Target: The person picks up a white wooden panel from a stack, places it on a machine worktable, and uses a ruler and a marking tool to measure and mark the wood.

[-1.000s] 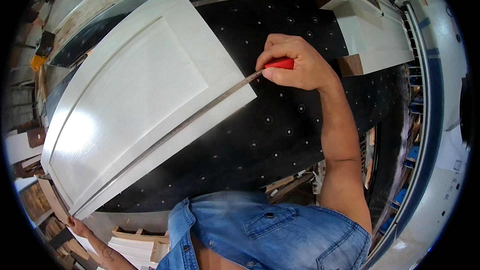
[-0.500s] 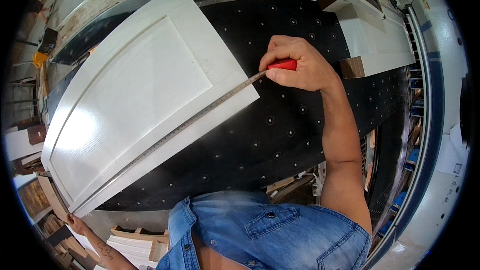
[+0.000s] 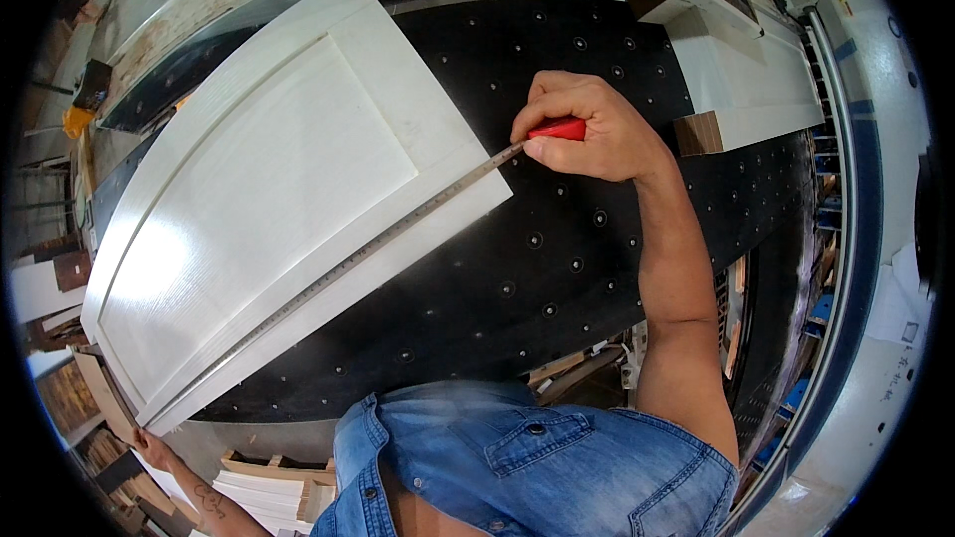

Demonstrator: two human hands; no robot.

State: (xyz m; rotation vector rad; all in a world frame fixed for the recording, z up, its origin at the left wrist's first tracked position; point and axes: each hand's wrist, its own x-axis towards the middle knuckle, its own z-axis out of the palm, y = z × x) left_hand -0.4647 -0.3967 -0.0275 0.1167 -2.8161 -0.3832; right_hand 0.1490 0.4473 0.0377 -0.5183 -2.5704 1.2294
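Observation:
A white panelled door (image 3: 269, 139) with a recessed field and one curved long side lies on a black work surface. In my right hand (image 3: 602, 129) is a red tape measure (image 3: 557, 129), gripped just past the panel's right corner. Its blade (image 3: 368, 244) is drawn out straight along the near long edge and reaches down to the lower-left corner. There my left hand (image 3: 152, 447) pinches the blade's end against the corner; its fingertips are small and partly hidden.
The black table (image 3: 477, 288) is dotted with small round metal studs. Another white panel (image 3: 756, 70) with a brown-ended block (image 3: 699, 134) lies at the far right. A grey machine housing (image 3: 895, 318) borders the right side. Stacked white boards (image 3: 259, 497) sit low at the left.

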